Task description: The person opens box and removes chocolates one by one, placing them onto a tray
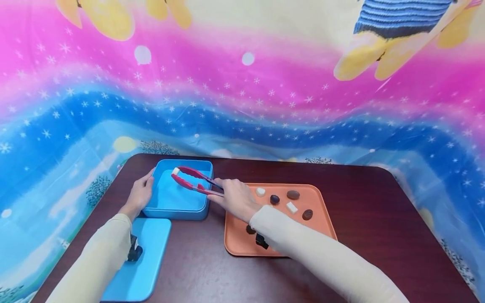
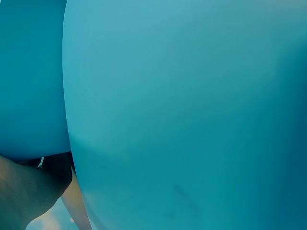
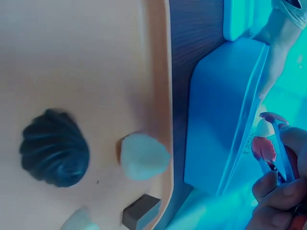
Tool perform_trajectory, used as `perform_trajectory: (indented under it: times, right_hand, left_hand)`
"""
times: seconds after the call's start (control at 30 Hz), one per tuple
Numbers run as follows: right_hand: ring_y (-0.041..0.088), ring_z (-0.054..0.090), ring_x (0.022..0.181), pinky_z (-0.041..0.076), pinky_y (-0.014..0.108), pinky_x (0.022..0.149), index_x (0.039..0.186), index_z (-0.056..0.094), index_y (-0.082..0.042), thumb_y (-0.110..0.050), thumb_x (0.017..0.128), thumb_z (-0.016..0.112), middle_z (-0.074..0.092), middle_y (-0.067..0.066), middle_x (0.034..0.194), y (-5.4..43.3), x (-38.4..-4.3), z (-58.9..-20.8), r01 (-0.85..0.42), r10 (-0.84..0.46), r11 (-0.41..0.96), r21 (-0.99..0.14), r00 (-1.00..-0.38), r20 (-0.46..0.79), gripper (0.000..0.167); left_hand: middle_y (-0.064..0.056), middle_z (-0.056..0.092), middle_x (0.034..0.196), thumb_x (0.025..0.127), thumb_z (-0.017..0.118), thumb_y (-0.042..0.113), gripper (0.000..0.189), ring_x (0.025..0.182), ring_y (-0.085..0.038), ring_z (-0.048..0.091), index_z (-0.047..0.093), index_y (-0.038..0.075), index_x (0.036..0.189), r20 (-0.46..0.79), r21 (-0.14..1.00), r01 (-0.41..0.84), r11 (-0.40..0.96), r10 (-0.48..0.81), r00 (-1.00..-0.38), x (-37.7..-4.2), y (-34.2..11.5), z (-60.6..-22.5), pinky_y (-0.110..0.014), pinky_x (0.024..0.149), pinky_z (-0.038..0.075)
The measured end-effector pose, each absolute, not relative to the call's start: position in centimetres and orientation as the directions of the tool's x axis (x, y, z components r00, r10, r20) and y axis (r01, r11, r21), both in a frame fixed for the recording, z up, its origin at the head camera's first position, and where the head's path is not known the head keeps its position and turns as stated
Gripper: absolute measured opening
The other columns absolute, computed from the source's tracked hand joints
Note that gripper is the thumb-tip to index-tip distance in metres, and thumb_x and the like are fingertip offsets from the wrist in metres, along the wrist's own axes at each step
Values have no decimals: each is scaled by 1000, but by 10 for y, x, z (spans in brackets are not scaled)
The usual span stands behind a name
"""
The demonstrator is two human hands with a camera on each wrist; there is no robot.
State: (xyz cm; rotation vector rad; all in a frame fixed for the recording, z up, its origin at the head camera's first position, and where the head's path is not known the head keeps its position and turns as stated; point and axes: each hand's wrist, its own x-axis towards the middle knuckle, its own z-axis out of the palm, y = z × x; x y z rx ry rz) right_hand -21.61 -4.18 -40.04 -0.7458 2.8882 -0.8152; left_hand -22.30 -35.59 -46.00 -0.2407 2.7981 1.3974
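Note:
My right hand [image 1: 235,197] holds a pair of red-tipped tongs [image 1: 193,181], stretched over the open blue box [image 1: 208,206]. Between the tong tips is a small white chocolate [image 1: 175,171], raised above the box's floor near its far left side. My left hand [image 1: 140,192] grips the box's left wall at the rim. In the left wrist view, blue plastic fills most of the picture, with fingers [image 2: 29,191] at the lower left. Below my right forearm lies an orange tray [image 1: 236,248] with dark, brown and white chocolates, including a dark swirled chocolate [image 3: 55,148].
A flat blue lid [image 1: 151,261] lies on the dark wooden table [image 1: 197,261] in front of the box, partly under my left forearm. Beyond the table's far edge hangs a colourful printed cloth [image 1: 227,101]. The tray's raised rim stands right of the box.

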Motion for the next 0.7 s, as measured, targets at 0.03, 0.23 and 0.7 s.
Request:
perform_trajectory:
  times: [0.03,0.23,0.7]
  right_hand:
    - [12,44,45,30,21,38,144,59,-19,-48,93,70,55,-2,61,-40,-215,-401,-430,-460,743,-513,-885,75,60]
    - [12,46,44,33,21,39,145,58,-19,-44,93,72,57,-2,61,-28,-209,-400,-413,-448,731,-543,-891,73,59]
    - [8,55,48,43,27,42,143,59,-23,-48,93,70,66,-8,63,8,-190,-398,-411,-447,734,-541,-892,70,57]
  left_hand:
    - [-23,14,168,113,17,35,54,154,-50,12,9,17,163,-75,794,-139,592,-132,-988,-223,-356,-460,-69,123,15]
    - [-23,13,169,113,18,34,55,155,-50,11,9,15,163,-65,800,-123,587,-119,-991,-223,-357,-460,-69,124,15]
    - [-22,10,169,113,17,36,55,155,-50,9,6,18,163,-84,797,-137,589,-117,-990,-223,-356,-457,-70,123,15]
